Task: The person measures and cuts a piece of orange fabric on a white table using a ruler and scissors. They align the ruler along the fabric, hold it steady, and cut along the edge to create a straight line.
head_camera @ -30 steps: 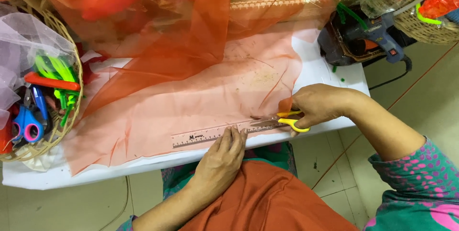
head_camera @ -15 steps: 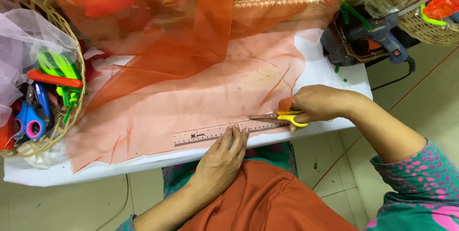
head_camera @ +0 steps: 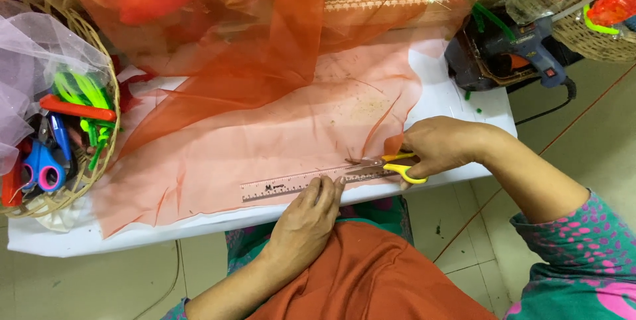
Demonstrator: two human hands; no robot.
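White desk (head_camera: 457, 98) spread with sheer orange fabric (head_camera: 278, 141), centre frame.
Right hand (head_camera: 440, 148) grips yellow-handled scissors (head_camera: 387, 164) at the fabric's lower edge; left hand (head_camera: 308, 217), fingers flat, presses the clear ruler (head_camera: 291, 184) just left of the blades.

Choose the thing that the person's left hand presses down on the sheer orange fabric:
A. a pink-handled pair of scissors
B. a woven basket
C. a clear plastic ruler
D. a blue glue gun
C: the fingers of the left hand lie flat on the clear plastic ruler, which rests on the sheer orange fabric, while the right hand works the yellow-handled scissors beside it.
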